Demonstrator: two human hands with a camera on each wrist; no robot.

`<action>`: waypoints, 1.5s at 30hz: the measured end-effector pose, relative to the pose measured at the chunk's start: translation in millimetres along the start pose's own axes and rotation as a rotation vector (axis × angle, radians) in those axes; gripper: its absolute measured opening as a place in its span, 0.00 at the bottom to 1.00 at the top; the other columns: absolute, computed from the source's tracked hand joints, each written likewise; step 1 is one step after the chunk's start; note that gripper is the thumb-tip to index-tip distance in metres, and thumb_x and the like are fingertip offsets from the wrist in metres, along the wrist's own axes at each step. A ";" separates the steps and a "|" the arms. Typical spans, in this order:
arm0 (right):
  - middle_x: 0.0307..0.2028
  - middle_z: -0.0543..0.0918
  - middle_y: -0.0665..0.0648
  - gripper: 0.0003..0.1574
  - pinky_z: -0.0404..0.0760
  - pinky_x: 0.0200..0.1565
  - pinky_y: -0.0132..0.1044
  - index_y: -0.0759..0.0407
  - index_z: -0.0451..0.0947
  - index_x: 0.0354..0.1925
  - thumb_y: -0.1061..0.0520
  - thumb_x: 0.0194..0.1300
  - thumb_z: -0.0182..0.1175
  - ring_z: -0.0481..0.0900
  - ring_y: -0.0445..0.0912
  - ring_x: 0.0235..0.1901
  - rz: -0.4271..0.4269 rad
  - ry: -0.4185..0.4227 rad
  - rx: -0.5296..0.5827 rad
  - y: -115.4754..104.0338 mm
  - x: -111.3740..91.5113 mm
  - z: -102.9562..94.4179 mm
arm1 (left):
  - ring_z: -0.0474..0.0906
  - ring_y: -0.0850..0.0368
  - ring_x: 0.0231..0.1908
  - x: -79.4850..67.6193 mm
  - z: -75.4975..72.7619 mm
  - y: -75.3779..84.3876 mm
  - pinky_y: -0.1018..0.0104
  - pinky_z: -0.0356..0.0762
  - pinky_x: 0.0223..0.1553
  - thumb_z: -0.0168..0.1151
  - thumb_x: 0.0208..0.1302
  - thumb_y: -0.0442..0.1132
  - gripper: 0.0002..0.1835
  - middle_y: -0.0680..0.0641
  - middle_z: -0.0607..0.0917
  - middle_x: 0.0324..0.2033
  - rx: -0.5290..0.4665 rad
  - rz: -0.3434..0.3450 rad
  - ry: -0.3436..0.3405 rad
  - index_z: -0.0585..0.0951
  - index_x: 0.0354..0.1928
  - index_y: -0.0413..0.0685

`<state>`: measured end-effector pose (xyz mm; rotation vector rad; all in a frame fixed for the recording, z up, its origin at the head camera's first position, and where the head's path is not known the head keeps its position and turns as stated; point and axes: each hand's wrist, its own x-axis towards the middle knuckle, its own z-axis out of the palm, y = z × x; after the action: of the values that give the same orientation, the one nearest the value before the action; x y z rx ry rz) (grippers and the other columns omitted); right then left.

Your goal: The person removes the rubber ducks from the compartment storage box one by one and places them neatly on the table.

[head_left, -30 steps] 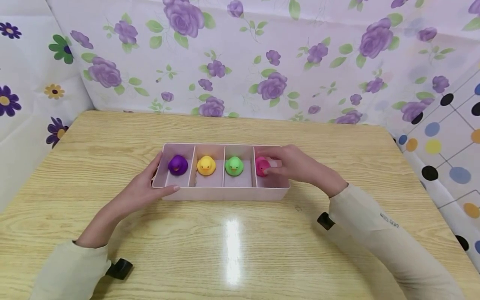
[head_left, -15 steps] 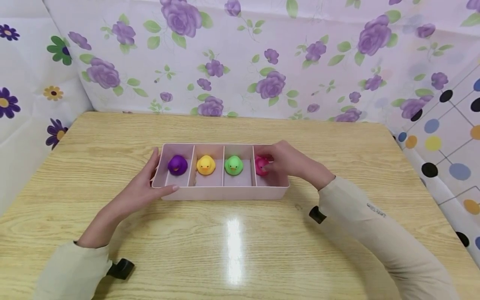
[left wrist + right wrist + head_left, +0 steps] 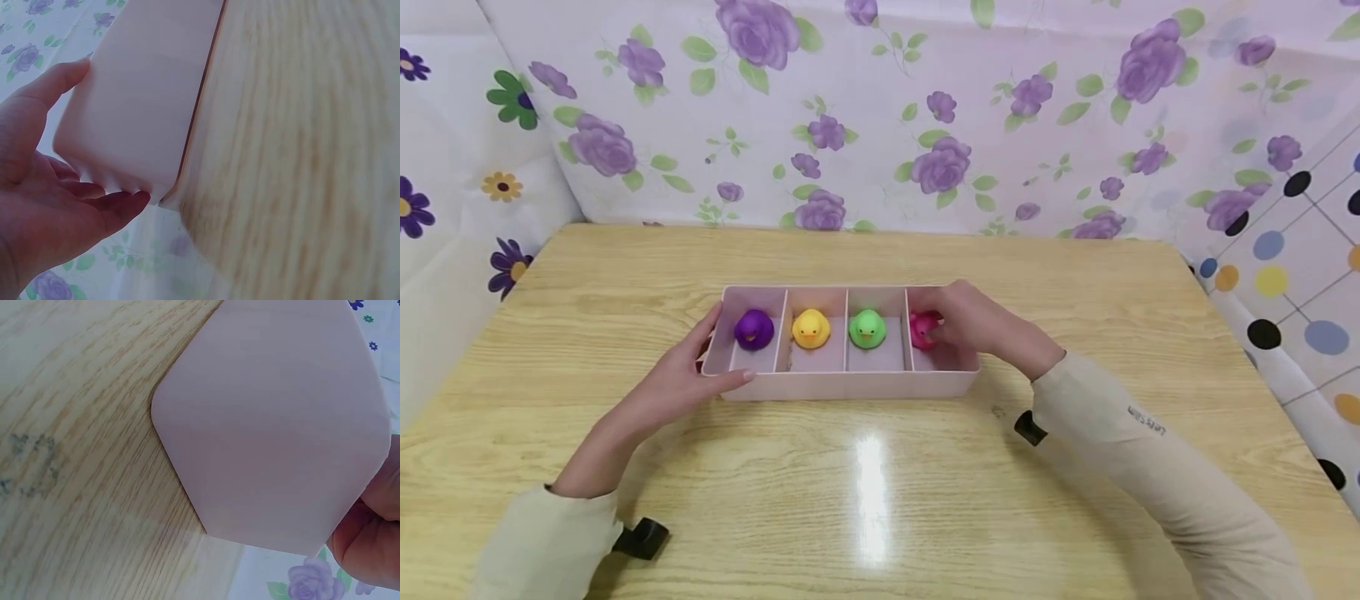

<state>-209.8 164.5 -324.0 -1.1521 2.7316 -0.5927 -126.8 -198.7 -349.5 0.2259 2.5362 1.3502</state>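
A pale pink box [image 3: 850, 386] with upright dividers stands on the wooden table, one rubber duck in each compartment. From left to right sit a purple duck [image 3: 754, 330], a yellow duck [image 3: 811, 330] and a green duck [image 3: 868, 330]. In the rightmost compartment, my right hand [image 3: 973, 321] grips the pink duck [image 3: 919, 331], partly covering it. My left hand [image 3: 673, 383] holds the box's left end, thumb along the front rim. The left wrist view shows the fingers [image 3: 122, 209] against the end wall; in the right wrist view the box wall hides the right fingertips.
Wooden tabletop [image 3: 760, 483] surrounds the box. Behind it hangs a cloth [image 3: 880, 125] with purple flowers, with patterned cloths at both sides. Black straps [image 3: 642, 538] show beneath both sleeves.
My right hand has shifted a little left and deeper into the rightmost compartment, over the pink duck. The left hand keeps its hold, and the box and the ducks stay in place.
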 end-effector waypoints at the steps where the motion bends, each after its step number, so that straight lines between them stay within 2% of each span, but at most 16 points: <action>1: 0.28 0.80 0.51 0.15 0.76 0.36 0.37 0.59 0.84 0.41 0.70 0.53 0.69 0.74 0.46 0.29 -0.008 0.000 -0.005 0.0 0.6 -0.2 | 0.47 0.33 0.70 0.0 -0.5 -0.2 0.36 0.56 0.63 0.68 0.61 0.47 0.57 0.33 0.45 0.73 0.000 0.001 0.003 0.35 0.76 0.48; 8: 0.26 0.80 0.50 0.09 0.76 0.35 0.37 0.60 0.82 0.32 0.70 0.52 0.69 0.74 0.45 0.28 -0.034 -0.002 0.017 0.7 -0.4 -0.5 | 0.47 0.32 0.70 0.4 -0.2 -1.6 0.37 0.57 0.62 0.68 0.61 0.46 0.57 0.33 0.45 0.73 -0.018 0.001 -0.005 0.35 0.76 0.48; 15: 0.28 0.81 0.50 0.09 0.76 0.38 0.38 0.61 0.84 0.36 0.66 0.54 0.70 0.75 0.47 0.31 0.030 0.029 0.057 2.0 -4.7 -0.6 | 0.46 0.33 0.70 0.4 2.7 -1.3 0.37 0.56 0.63 0.68 0.61 0.44 0.57 0.31 0.45 0.73 -0.038 0.000 0.004 0.35 0.76 0.48; 26: 0.37 0.85 0.53 0.09 0.80 0.45 0.44 0.61 0.85 0.41 0.62 0.59 0.68 0.80 0.47 0.38 0.021 0.092 0.130 -0.9 -10.4 -2.1 | 0.47 0.33 0.70 -2.3 0.1 -2.6 0.37 0.58 0.62 0.69 0.60 0.45 0.57 0.31 0.46 0.73 -0.030 0.002 0.015 0.36 0.76 0.48; 34: 0.42 0.86 0.57 0.13 0.80 0.48 0.43 0.62 0.85 0.45 0.64 0.59 0.68 0.82 0.49 0.44 0.044 0.136 0.194 1.5 -16.4 -3.5 | 0.48 0.33 0.70 -1.9 2.0 -3.9 0.38 0.58 0.62 0.69 0.60 0.44 0.57 0.31 0.47 0.72 -0.035 0.011 0.015 0.36 0.76 0.48; 45: 0.45 0.85 0.60 0.17 0.81 0.47 0.42 0.65 0.83 0.49 0.66 0.60 0.66 0.83 0.50 0.43 0.138 0.191 0.310 -1.6 -23.8 -8.6 | 0.50 0.33 0.69 -2.0 2.6 -4.9 0.39 0.60 0.62 0.69 0.60 0.44 0.56 0.31 0.47 0.72 -0.033 0.019 0.023 0.37 0.76 0.45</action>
<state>-194.2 183.0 -316.4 -0.8668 2.7089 -1.1090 -124.2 -199.8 -354.6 0.2299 2.5340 1.4085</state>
